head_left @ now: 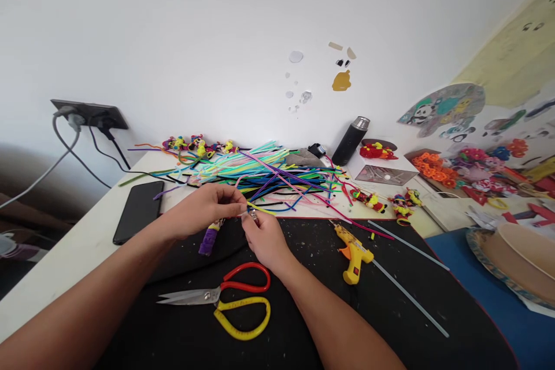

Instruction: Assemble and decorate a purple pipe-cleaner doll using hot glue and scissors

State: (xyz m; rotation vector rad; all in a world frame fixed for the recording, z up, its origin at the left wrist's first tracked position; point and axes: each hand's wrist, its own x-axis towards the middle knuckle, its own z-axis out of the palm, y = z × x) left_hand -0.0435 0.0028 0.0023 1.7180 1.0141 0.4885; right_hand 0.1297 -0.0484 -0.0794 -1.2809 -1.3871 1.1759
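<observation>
Pipe cleaner (262,209): prob. light, fuzzy, bends easily. L hand (208,205) & R hand (265,238) both pinched on it; best held nr ends.

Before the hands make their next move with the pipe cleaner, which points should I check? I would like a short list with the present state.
1. Left hand and right hand both pinch the yellow pipe cleaner: ok.
2. Firmness of that pinch: cannot tell, the fingers hide it.
3. Scissors closed, on the mat, apart from both hands: ok.
4. Glue gun lies apart from the hands: ok.
5. Glue gun hot or cold: cannot tell.
6. Mat free of scraps: not ok, small bits lie scattered on it.
</observation>
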